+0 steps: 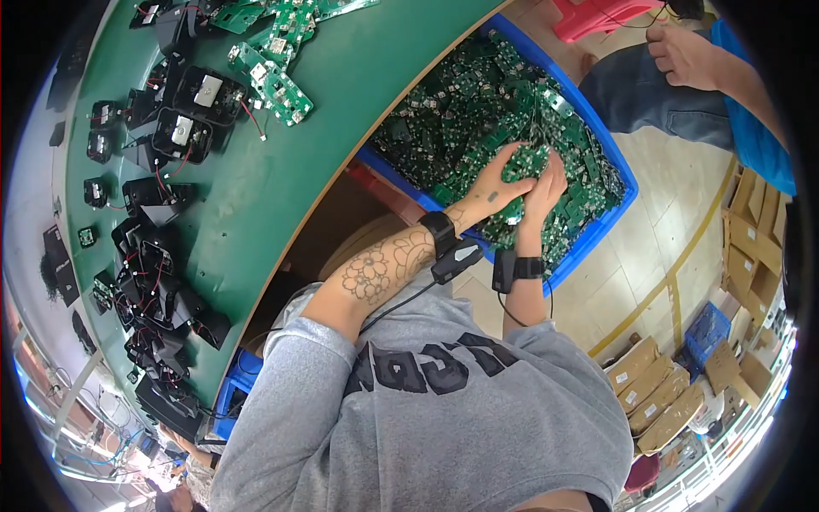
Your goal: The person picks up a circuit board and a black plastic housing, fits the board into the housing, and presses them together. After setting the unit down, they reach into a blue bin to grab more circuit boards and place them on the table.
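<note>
– As both hands dip into the far-side blue bin (pixel 630 183), it's L hand (pixel 492 189) and R hand (pixel 547 194) side by side!

– What's the grip, L & R?

– Both closed round a clump of green circuit boards (pixel 528 160), fingers curled, L thumb toward R hand. Can't tell if the clump's clear of the heap (pixel 452 111) below.

– And the bin?

– Just right of the table (pixel 281 188), loaded w/ PCBs wall to wall, approx.

– Table status?

– Busy on the left: black casings (pixel 182 132) w/ red wires, near to far. Loose boards (pixel 273 85) at the far end.

– Others about?

– Yep, far right: co-worker's hand (pixel 682 58), blue sleeve (pixel 759 145). Cardboard boxes (pixel 644 384) near right, on the floor.
</note>
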The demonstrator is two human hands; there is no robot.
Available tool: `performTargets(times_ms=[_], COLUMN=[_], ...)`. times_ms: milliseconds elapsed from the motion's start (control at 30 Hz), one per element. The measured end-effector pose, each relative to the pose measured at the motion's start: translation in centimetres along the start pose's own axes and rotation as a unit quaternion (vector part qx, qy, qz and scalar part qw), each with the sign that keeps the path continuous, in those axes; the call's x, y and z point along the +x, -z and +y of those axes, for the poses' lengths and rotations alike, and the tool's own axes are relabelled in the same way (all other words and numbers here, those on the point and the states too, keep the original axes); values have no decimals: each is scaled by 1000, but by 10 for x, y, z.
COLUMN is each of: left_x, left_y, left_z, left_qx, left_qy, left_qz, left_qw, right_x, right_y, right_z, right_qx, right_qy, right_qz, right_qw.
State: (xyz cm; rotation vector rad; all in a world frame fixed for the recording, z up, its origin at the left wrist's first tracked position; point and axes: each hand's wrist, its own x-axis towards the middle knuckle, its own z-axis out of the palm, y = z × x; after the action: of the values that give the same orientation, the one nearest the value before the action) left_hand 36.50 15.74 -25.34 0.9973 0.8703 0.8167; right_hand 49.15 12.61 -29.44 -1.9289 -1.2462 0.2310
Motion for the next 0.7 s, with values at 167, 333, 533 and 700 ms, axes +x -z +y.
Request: performTargets(times_ms=[167, 333, 533, 700], left_x=[9, 7, -12, -35], left_y=[2, 7, 14, 32], left_z=[37, 85, 160, 237], left_qx=[26, 39, 10, 44], left_qy=[-17, -85, -136, -168], left_qz=[-26, -39, -35, -39], left_qw=[999, 995, 990, 984], right_x=[23, 50, 74, 91], right_y=[6, 24, 55, 69], right_z=[-22, -78, -167, -248], right_qx=[126, 145, 105, 194], right_qy=[0, 73, 129, 175], right_qz=[26, 65, 72, 106], right_qw=[992, 985, 983, 960])
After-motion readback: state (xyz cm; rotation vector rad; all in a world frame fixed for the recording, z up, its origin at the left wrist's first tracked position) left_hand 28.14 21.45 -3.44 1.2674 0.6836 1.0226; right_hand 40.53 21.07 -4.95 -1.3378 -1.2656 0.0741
